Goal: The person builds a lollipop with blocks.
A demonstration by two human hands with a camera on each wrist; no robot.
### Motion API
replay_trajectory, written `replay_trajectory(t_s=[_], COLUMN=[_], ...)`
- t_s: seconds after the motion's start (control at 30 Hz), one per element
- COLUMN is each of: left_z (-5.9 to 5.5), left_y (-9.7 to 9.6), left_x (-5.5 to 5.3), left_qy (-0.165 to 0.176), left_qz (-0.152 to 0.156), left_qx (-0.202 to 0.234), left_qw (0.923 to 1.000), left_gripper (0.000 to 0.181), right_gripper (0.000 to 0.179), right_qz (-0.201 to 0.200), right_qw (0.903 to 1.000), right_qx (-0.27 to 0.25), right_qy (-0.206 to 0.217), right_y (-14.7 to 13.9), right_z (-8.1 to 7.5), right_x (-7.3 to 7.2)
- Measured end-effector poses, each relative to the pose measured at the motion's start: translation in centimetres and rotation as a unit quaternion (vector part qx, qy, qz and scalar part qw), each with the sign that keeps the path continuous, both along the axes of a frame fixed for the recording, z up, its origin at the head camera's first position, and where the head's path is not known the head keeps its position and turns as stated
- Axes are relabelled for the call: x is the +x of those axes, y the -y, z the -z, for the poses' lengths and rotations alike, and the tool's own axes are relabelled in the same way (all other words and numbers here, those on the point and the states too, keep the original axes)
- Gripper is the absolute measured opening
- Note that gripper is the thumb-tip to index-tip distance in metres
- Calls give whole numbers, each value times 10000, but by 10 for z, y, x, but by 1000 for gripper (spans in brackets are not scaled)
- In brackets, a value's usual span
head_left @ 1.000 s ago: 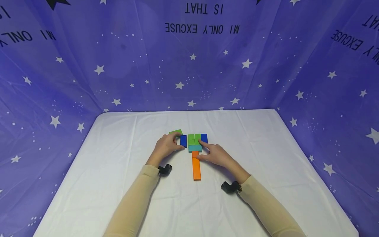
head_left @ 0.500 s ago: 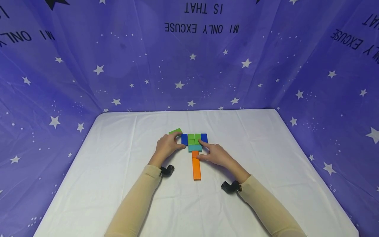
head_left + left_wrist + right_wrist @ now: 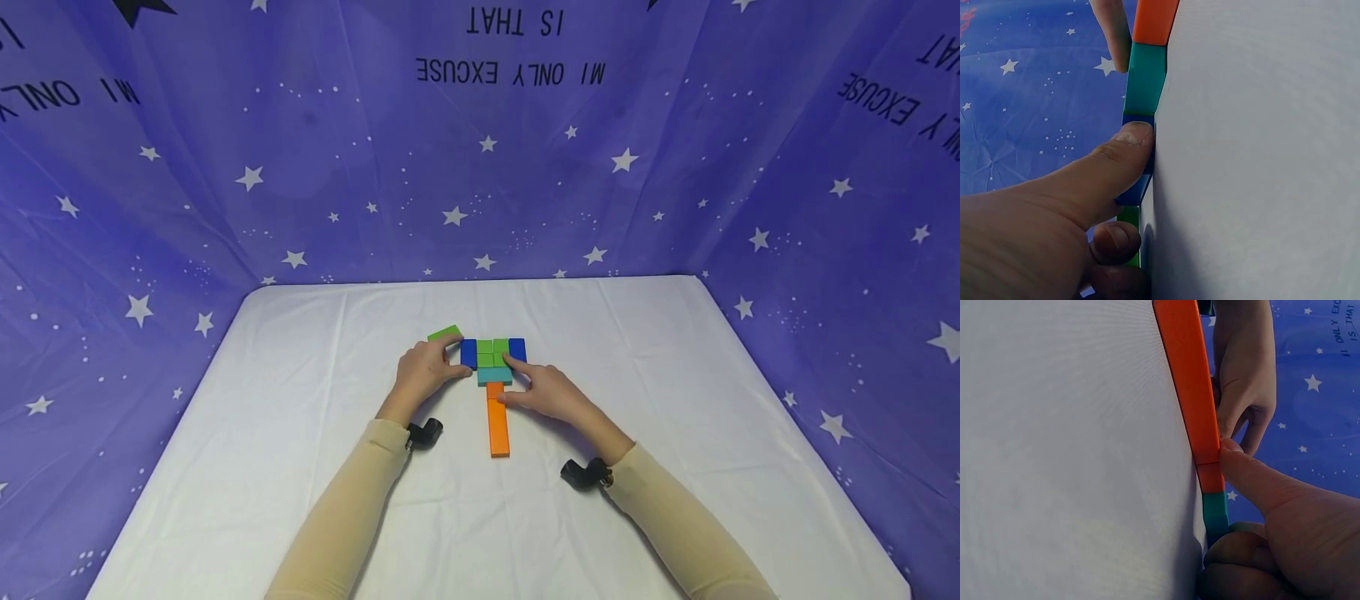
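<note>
In the head view, my left hand pinches a blue block by its ends, index finger at the far end and thumb at the near one. This block stands against the left side of several small green blocks. Below them lie a teal block, a small orange block and a long orange block in a column. A second blue block flanks the green ones on the right. My right hand touches a green block with its index finger; its thumb rests at the orange blocks' seam.
A loose green block lies tilted just beyond my left fingers. White cloth covers the table. Purple starry curtains rise behind and at both sides. A black camera sits on each wrist.
My left hand has slid the blue block right and slightly away from me, closing the gap to the green blocks. In the last half second it barely moves. My right hand stays put.
</note>
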State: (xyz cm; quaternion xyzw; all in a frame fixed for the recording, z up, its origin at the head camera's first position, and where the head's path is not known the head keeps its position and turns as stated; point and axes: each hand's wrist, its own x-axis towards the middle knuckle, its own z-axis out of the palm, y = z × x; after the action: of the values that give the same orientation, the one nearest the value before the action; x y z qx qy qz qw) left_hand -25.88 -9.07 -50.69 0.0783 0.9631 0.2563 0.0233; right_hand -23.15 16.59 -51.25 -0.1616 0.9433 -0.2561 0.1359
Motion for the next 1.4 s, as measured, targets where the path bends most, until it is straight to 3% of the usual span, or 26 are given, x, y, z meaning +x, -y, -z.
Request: replay_trajectory(t_s=[0.37, 0.6, 0.8, 1.1, 1.4], left_z=[-3, -8, -12, -8, 2], left_y=[1, 9, 23, 41, 40], left_x=[0, -5, -8, -11, -12], left_qy=[70, 144, 47, -164, -385], left_qz=[3, 54, -159, -639, -940], left_qx=[138, 792, 1235, 1137, 822], left_qw=[9999, 9967, 9922, 9913, 9914], left_gripper=[77, 72, 68, 64, 57], right_gripper=[90, 90, 90, 91, 91], right_qz=[-28, 8, 35, 58, 32], right_qw=[10000, 10000, 10000, 10000, 9999], right_qx=[-51, -47, -6, -43, -74], right_qy=[51, 68, 85, 66, 91], right_y=[0, 0, 1, 1, 0], right_z=[-1, -2, -2, 0, 0], right_x=[1, -1, -1, 1, 1])
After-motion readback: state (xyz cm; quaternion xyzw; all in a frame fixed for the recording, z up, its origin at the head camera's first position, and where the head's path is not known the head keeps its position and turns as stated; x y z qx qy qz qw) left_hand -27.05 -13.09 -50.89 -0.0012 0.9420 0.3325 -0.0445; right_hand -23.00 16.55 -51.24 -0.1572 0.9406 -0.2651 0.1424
